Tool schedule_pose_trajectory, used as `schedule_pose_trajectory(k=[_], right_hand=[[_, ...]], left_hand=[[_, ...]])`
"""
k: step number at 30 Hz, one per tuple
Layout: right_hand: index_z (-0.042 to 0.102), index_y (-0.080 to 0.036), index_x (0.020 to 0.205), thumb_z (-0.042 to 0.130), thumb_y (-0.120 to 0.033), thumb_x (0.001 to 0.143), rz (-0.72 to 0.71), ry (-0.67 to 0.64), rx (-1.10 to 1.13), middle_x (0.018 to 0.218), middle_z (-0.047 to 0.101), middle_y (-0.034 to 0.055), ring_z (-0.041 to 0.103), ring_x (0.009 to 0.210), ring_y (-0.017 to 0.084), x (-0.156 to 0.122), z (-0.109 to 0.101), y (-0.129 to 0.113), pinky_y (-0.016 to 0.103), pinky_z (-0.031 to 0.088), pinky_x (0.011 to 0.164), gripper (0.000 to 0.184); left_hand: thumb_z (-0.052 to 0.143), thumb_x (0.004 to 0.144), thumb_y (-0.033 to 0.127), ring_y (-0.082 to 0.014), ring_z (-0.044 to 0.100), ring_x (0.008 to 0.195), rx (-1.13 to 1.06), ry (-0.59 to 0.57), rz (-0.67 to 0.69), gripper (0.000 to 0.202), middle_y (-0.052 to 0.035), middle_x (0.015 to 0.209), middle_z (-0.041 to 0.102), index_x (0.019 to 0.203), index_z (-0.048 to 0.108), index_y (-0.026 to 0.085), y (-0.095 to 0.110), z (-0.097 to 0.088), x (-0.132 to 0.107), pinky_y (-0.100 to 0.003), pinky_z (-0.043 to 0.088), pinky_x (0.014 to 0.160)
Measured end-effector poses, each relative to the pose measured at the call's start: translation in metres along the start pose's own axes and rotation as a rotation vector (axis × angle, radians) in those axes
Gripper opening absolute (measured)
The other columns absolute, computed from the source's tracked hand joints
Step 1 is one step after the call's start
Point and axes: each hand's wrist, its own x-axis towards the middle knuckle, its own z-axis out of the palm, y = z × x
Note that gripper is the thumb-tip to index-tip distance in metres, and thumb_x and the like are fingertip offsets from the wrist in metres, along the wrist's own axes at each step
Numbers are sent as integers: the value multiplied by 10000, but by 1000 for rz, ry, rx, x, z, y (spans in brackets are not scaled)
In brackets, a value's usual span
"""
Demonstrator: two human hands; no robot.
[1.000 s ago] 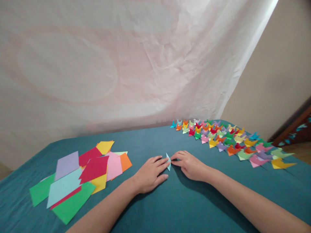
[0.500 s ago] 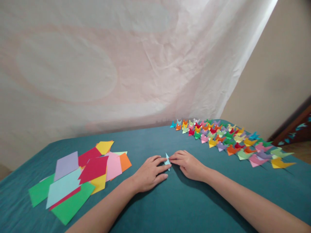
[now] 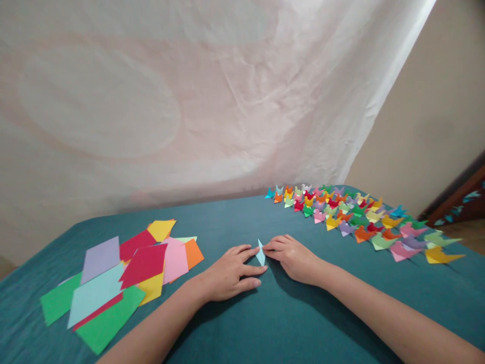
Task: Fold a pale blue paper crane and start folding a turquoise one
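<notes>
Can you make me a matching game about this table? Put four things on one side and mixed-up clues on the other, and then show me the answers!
Things:
1. Paper birds
2. Folded paper
3. Flat sheets
4. Cloth

Clues:
A. Dark blue-green, under everything else
B. Many colours, overlapping, on the left
C. Many colours, grouped on the right
D. Pale blue, between the left hand and the right hand

Right pairs:
1-C, 2-D, 3-B, 4-A
</notes>
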Motion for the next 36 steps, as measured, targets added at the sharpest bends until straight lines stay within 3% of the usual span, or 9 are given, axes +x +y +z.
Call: schedule_pose_trajectory(k=[7, 11, 14, 21, 27, 36], right_hand=[[624, -181, 1133, 428, -68, 838, -36, 30, -1, 1147, 634, 93, 525, 1031, 196, -3, 1, 2, 373, 377, 889, 371], [638, -167, 1109, 428, -56, 814, -48, 61, -1, 1129, 645, 106, 540, 1001, 198, -2, 3, 4, 373, 396, 872, 379], [644, -163, 1094, 427, -45, 789, -59, 79, 16, 1127, 646, 107, 548, 985, 196, -1, 5, 6, 371, 404, 870, 393], [641, -168, 1097, 428, -26, 736, -66, 83, 56, 1141, 644, 86, 554, 976, 195, -1, 5, 10, 383, 411, 879, 442], [639, -173, 1098, 427, -29, 710, -91, 85, 85, 1112, 656, 92, 568, 955, 197, 0, 2, 14, 396, 427, 866, 466], [639, -163, 1098, 424, -49, 745, -108, 72, 64, 1139, 641, 103, 559, 984, 217, -1, 5, 15, 418, 423, 877, 428]], left_hand=[[429, 923, 374, -241, 331, 1311, -119, 62, 2, 393, -35, 1432, 365, 1310, 453, 309, -8, 4, -1, -438, 280, 1072], [404, 935, 342, -197, 412, 1254, -203, 157, -68, 445, -46, 1373, 452, 1371, 360, 264, -14, 10, 1, -376, 335, 1052], [388, 941, 337, -199, 441, 1226, -203, 197, -112, 417, -50, 1341, 488, 1348, 398, 249, -15, 14, 3, -383, 352, 1041], [396, 939, 306, -188, 414, 1251, -146, 147, -77, 336, -16, 1338, 496, 1249, 514, 253, -14, 13, 5, -394, 313, 1067], [380, 943, 294, -207, 412, 1256, -128, 141, -77, 342, -25, 1343, 490, 1257, 512, 264, -14, 11, 6, -421, 316, 1057], [373, 948, 293, -179, 401, 1263, -131, 126, -96, 334, -11, 1344, 490, 1246, 521, 260, -14, 11, 7, -381, 305, 1066]])
